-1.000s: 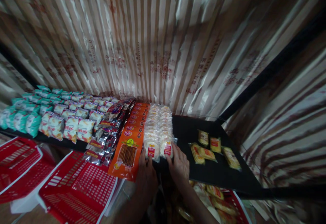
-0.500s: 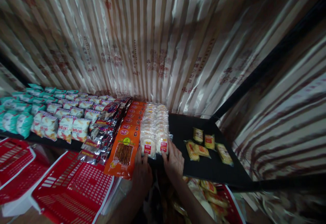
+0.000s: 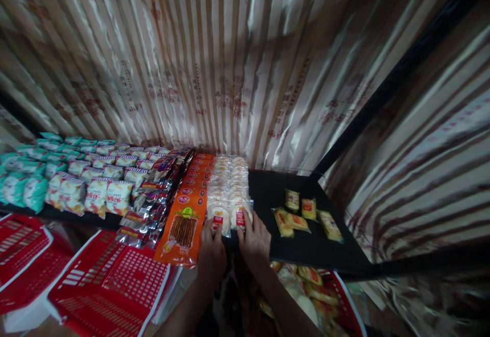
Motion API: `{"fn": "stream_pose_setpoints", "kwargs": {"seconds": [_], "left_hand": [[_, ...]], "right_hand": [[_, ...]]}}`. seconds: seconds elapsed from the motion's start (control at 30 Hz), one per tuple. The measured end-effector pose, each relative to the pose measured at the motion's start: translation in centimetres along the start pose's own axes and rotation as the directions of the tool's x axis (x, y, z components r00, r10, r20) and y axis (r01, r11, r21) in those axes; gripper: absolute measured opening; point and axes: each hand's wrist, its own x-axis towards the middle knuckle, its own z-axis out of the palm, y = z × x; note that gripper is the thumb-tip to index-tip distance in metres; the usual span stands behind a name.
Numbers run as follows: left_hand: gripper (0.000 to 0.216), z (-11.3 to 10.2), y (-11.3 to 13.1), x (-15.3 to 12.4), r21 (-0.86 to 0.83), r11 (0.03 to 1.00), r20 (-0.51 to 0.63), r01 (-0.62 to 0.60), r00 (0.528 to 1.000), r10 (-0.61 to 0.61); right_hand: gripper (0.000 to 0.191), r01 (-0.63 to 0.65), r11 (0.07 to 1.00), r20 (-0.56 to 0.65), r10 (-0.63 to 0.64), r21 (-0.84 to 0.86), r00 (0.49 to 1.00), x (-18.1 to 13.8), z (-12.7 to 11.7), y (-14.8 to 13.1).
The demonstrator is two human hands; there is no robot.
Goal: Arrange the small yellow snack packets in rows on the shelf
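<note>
Head cam: nearest us, the red basket [image 3: 111, 281] sits below the shelf [image 3: 306, 247]. Our left hand [image 3: 212, 255] and right hand [image 3: 253, 240] haven't budged since a second ago. Their fingers curl onto the front rice cracker packs [image 3: 228, 218] at the shelf edge, though whether they're pinching or just pushing, we can't tell. Orange snack packs [image 3: 184, 227] lie alongside, yellow packets [image 3: 302, 217] sit further right, and the striped curtain [image 3: 229, 71] hangs behind.

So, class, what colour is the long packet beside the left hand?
The packet is orange; head view.

The black shelf [image 3: 306, 247] bears rows — green packets [image 3: 23, 189], white packets [image 3: 109, 194], foil packs [image 3: 153, 189], orange packs [image 3: 189, 199], cracker packs [image 3: 229, 189] — and yellow packets [image 3: 302, 217].
</note>
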Motion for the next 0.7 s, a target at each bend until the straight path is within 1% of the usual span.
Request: {"fn": "stream_pose_setpoints", "kwargs": {"seconds": [0.1, 0.2, 0.27, 0.33, 0.4, 0.47, 0.53, 0.57, 0.63, 0.7], "left_hand": [[0.040, -0.3, 0.3, -0.1, 0.010, 1.000, -0.004, 0.023, 1.000, -0.023], [0.031, -0.9, 1.6, -1.1, -0.066, 0.997, 0.009, 0.033, 0.999, -0.033], [0.028, -1.3, 3.0, -2.6, -0.171, 0.985, 0.090, 0.009, 0.996, 0.007], [0.028, -1.5, 4.6, -4.4, -0.296, 0.955, 0.233, 0.005, 0.970, 0.067], [0.029, -1.4, 6.1, -6.1, -0.402, 0.914, 0.398, 0.048, 0.909, 0.127], [0.031, -1.0, 7.4, -7.4, -0.438, 0.889, 0.545, 0.134, 0.826, 0.144], [0.034, -0.4, 8.4, -8.1, -0.417, 0.877, 0.642, 0.238, 0.760, 0.099], [0.035, 0.0, 8.9, -8.4, -0.405, 0.870, 0.675, 0.281, 0.734, 0.077], [0.037, 0.9, 9.9, -8.7, -0.397, 0.849, 0.725, 0.348, 0.686, 0.058], [0.037, 1.7, 11.0, -9.0, -0.404, 0.823, 0.768, 0.399, 0.636, 0.069]], "right_hand": [[0.048, 0.029, 0.996, -0.054, -0.025, 0.085, 0.998, -0.1, -0.3, 0.0], [0.046, 0.100, 0.963, -0.121, -0.071, 0.251, 0.990, -1.6, -1.4, 0.4], [0.042, 0.134, 0.935, -0.123, -0.099, 0.327, 0.987, -3.8, -2.4, 1.3], [0.037, 0.133, 0.927, -0.085, -0.110, 0.351, 0.990, -6.5, -3.4, 3.0], [0.032, 0.117, 0.935, -0.049, -0.107, 0.334, 0.993, -9.2, -4.2, 5.4], [0.028, 0.074, 0.963, 0.000, -0.077, 0.259, 0.997, -11.5, -4.8, 8.3], [0.029, -0.052, 0.987, 0.044, 0.046, 0.149, 0.998, -13.2, -5.1, 11.0], [0.032, -0.134, 0.987, 0.063, 0.128, 0.092, 0.990, -13.8, -5.1, 12.1], [0.040, -0.289, 0.957, 0.138, 0.285, 0.010, 0.949, -14.7, -4.9, 13.7], [0.044, -0.371, 0.928, 0.223, 0.366, -0.021, 0.904, -15.4, -4.4, 14.4]]}}
